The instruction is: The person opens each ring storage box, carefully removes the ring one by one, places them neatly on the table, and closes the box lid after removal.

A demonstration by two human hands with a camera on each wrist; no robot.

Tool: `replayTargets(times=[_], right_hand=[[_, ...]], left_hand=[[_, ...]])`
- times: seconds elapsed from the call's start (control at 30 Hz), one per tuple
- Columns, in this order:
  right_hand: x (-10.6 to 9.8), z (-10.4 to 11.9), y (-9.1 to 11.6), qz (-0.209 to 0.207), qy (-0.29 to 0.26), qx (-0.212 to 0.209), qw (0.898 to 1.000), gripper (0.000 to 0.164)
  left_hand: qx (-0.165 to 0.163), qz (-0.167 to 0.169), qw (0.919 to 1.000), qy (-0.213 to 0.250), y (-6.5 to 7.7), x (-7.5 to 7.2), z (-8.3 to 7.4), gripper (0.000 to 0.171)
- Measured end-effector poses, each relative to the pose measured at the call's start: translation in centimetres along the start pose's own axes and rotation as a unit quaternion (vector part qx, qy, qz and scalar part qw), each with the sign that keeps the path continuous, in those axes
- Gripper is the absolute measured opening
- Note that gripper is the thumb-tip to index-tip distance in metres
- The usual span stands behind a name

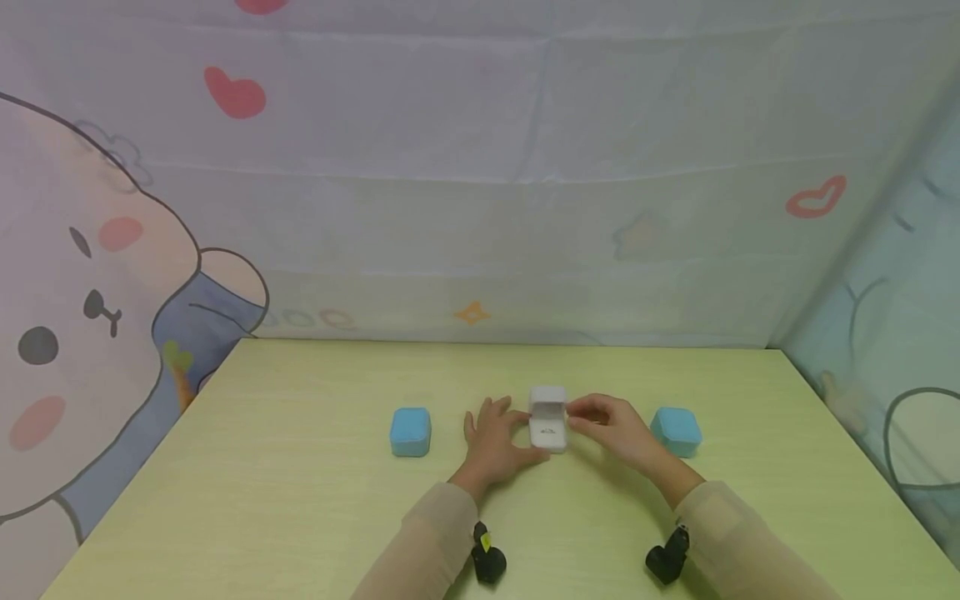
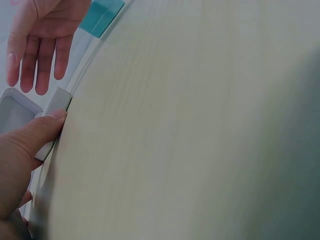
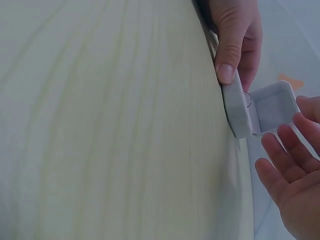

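A small white ring box (image 1: 548, 443) stands with its lid raised in the middle of the table. Inside sits a ring (image 3: 249, 100), its thin band showing in the right wrist view. My left hand (image 1: 495, 446) holds the box's base from the left, with the thumb (image 2: 47, 127) on its front side. On the other side is my right hand (image 1: 611, 425), fingers loosely extended and fingertips right by the edge of the raised lid (image 3: 275, 107). No object shows between the right hand's fingers.
One light-blue box (image 1: 410, 432) with its lid down stands left of the left hand. Another blue box (image 1: 677, 432) sits just beyond the right wrist. A printed cloth (image 1: 420, 225) hangs along the back edge of the pale wooden table (image 1: 300, 500).
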State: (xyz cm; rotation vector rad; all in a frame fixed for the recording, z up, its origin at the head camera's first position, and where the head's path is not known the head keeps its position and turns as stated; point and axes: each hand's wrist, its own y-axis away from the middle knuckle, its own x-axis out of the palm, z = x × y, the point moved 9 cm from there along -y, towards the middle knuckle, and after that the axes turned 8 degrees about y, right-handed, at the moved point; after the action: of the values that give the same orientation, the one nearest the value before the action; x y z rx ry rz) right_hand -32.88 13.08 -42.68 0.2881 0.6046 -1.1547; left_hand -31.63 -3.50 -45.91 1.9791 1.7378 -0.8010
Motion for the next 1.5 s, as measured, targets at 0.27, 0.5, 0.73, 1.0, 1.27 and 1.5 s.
replayTargets(times=[0.27,0.5,0.73,1.0,1.27,1.5], right_hand=[[0.3,-0.1,0.0,0.0,0.02,-0.014,1.0,0.029],[0.6,-0.2,-0.1,0.001,0.032,-0.01,0.999,0.026],[1.1,-0.4,-0.3,0.01,0.05,-0.007,0.999,0.029],[1.3,-0.4,-0.4,0.006,0.067,0.002,0.998,0.026],[1.5,-0.4,-0.6,0.006,0.087,0.001,0.996,0.025],[1.6,-0.4,-0.8,0.0,0.099,0.013,0.995,0.022]], left_hand=[[0.002,0.0,1.0,0.002,0.1,0.0,0.0,0.057],[0.003,0.001,1.0,-0.006,0.0,0.1,0.0,0.058],[0.003,-0.002,1.0,-0.006,0.0,0.0,0.0,0.058],[0.0,-0.001,1.0,-0.005,0.1,0.0,-0.1,0.058],[0.001,-0.002,1.0,-0.006,0.0,0.1,-0.1,0.057],[0.0,-0.001,0.9999,-0.01,0.1,0.0,-0.2,0.058]])
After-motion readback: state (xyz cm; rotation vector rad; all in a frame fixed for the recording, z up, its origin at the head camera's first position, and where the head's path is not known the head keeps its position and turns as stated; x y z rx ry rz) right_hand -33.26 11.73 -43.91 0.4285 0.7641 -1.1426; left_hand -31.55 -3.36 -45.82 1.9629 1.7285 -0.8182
